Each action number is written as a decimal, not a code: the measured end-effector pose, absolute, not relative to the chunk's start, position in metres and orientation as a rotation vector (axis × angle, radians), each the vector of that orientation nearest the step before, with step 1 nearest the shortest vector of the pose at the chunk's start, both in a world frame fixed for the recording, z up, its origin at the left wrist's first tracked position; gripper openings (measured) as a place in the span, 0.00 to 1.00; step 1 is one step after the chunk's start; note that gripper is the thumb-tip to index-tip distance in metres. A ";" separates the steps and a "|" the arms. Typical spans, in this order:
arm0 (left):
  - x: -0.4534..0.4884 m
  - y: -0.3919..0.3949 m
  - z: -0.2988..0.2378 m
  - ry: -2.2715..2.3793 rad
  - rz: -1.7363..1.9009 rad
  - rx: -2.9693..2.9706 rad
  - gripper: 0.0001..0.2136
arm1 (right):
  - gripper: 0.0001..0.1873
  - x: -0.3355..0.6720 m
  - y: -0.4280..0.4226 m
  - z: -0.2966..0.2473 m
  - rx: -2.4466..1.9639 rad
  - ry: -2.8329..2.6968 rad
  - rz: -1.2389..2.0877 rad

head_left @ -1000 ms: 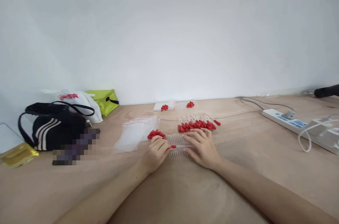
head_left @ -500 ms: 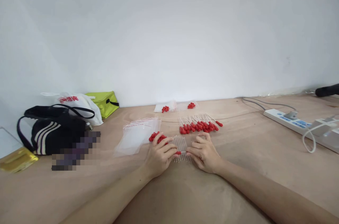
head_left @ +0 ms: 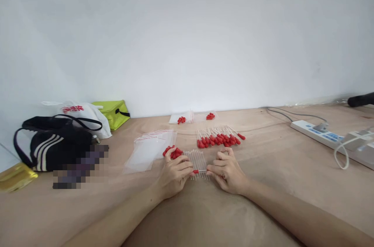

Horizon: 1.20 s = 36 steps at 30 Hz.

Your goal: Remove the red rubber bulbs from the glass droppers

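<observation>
My left hand (head_left: 175, 173) pinches a small red rubber cap (head_left: 195, 171) at the end of a clear thin tube (head_left: 202, 171). The fingers of my right hand (head_left: 226, 171) pinch the tube's other end, so both hands hold one piece between them. They hover over a row of bare clear tubes (head_left: 198, 158) on the wooden table (head_left: 263, 169). A small heap of loose red caps (head_left: 173, 151) lies just beyond my left hand. Farther back lies a row of tubes with red caps fitted (head_left: 219, 138).
Clear zip bags (head_left: 150, 147) lie left of the caps. Two filled bags (head_left: 193, 117) rest by the wall. A black striped bag (head_left: 54, 143), white plastic bag (head_left: 80, 111) and green pouch (head_left: 112, 111) sit at left. Power strips (head_left: 330, 138) with cables sit at right.
Both hands drew back toward me from the tube row and closed in on one tube. The red cap came up against the tube's end.
</observation>
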State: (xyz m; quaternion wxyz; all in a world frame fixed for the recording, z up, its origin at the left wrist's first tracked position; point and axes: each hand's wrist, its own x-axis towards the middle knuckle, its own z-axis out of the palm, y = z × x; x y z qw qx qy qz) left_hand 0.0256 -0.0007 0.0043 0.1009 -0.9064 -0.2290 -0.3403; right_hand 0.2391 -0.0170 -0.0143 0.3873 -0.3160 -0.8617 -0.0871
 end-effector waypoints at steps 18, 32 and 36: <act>0.010 -0.003 0.006 -0.714 -1.055 -2.571 0.07 | 0.14 0.265 -0.013 -0.016 -1.122 -2.127 -0.178; -0.051 0.057 0.005 -2.091 -1.382 -2.261 0.17 | 0.16 0.236 -0.010 -0.011 -1.547 -2.101 -0.084; -0.043 0.055 0.004 -2.184 -1.255 -2.290 0.17 | 0.16 0.227 -0.017 -0.008 -1.600 -2.087 -0.005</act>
